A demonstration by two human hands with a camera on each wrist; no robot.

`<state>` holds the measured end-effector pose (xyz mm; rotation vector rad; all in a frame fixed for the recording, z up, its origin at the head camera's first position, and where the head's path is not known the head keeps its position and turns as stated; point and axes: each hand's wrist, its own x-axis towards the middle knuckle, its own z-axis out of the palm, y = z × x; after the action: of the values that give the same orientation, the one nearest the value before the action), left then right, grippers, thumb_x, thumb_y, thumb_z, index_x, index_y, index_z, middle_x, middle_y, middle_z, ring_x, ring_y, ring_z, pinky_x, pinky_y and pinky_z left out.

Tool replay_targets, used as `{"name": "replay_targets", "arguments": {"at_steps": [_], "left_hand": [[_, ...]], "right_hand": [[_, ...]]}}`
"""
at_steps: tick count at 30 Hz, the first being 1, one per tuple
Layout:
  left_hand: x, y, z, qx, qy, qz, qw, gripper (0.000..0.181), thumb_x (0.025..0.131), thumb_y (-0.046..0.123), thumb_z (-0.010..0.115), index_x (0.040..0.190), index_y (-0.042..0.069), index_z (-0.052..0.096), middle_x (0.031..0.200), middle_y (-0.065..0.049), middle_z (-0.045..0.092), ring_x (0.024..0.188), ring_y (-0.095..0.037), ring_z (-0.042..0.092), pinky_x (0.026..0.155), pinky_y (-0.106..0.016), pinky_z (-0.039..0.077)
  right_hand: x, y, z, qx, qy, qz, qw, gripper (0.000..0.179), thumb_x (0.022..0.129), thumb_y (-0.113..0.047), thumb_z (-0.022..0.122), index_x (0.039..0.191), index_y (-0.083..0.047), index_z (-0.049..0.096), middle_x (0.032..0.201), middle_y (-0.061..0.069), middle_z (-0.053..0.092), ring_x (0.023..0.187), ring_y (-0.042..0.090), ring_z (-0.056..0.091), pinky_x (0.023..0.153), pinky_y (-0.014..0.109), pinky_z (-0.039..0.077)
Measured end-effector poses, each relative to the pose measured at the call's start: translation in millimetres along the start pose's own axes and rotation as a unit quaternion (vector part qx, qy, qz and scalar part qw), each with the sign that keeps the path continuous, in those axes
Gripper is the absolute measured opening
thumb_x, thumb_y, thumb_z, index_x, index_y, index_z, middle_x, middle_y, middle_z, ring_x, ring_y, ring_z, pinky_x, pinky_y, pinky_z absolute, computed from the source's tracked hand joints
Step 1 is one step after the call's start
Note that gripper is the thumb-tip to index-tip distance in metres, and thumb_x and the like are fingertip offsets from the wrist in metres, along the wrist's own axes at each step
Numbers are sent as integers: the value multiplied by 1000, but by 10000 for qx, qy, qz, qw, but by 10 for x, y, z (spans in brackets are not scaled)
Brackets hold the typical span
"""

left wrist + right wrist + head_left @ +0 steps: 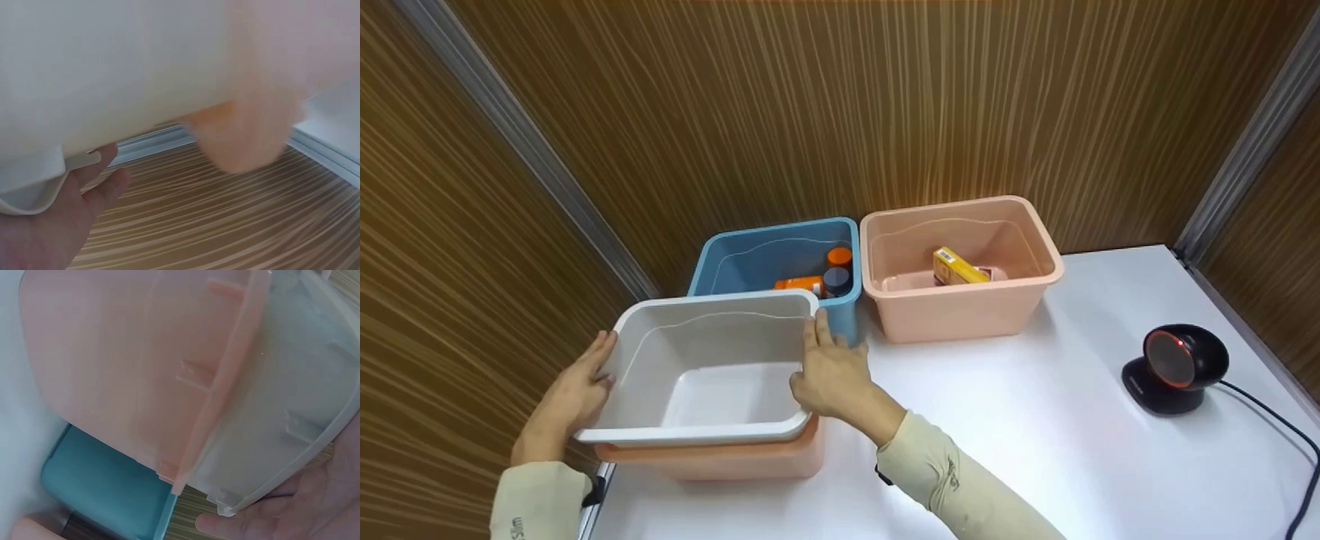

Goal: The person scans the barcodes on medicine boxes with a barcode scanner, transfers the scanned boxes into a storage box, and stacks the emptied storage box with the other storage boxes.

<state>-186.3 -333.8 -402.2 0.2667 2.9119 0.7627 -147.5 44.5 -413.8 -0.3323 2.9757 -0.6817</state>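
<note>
A white plastic bin (720,345) with nothing inside sits partly down in a pink bin (750,466), its rim standing above the pink one. My left hand (566,401) grips the white bin's left rim, and in the left wrist view its fingers (107,188) reach under that rim. On the opposite side my right hand (836,375) holds the right rim, thumb toward the inside and the other fingers along the edge. The right wrist view shows the white bin's outer wall (270,399) rising out of the pink bin (112,365).
Behind stands a blue bin (757,259) holding orange bottles (804,285) and a dark-capped one. Beside it, another pink bin (952,311) contains a yellow box (956,266). A black round device (1177,367) with a cable is at the right. Wood-patterned panels (840,112) enclose the white table (997,420).
</note>
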Motion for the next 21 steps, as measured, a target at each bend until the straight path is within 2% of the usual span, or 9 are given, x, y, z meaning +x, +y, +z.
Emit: {"name": "replay_targets", "arguments": {"at_steps": [16,21], "left_hand": [[-71,-180,293,-275,250,-57,9993,65,101,2,46,160,5,20,166,-17,9,147,-48,12,116,-62,10],[-59,-210,397,-450,253,-198,9985,64,102,3,44,161,7,18,167,-15,7,148,-46,9,117,-61,8]], "right_hand": [[-29,51,263,169,68,81,9998,81,94,-31,55,159,2,21,166,19,13,135,45,44,105,73,26],[-19,115,335,275,157,40,9995,79,94,-30,53,160,1,20,166,18,12,134,44,45,105,74,27]]}}
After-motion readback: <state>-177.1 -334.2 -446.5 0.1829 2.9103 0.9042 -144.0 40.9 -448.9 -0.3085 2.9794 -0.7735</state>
